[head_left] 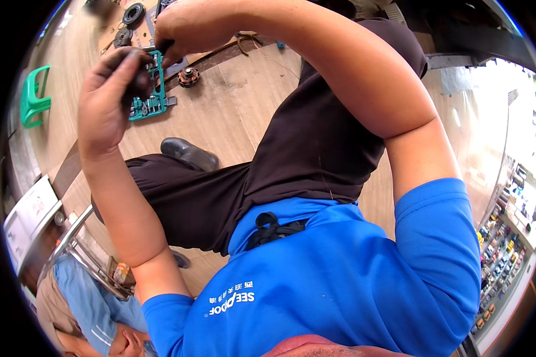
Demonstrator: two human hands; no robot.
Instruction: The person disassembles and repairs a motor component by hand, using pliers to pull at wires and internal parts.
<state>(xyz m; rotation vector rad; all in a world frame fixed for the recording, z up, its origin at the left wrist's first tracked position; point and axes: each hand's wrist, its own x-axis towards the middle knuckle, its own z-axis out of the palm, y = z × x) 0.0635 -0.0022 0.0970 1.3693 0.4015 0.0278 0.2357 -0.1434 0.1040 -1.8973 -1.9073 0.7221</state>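
At the upper left, my left hand (110, 98) is raised with blackened fingers curled in toward the palm. My right arm reaches across the top, and my right hand (187, 33) bends down close beside the left one, its fingertips pinched together. What either hand holds is too small and dark to make out. Beyond and below them, a teal tool case (159, 104) lies open on the floor with metal sockets in it, partly hidden by my left hand. A round motor part with copper windings (189, 77) sits just right of the case.
A black ring-shaped part (134, 13) and other dark parts lie on cardboard at the top. A green plastic stool (36, 98) stands far left. My black shoe (189, 153) rests on the wood-look floor. Another person (95, 303) sits lower left. Stocked shelves (500, 262) line the right.
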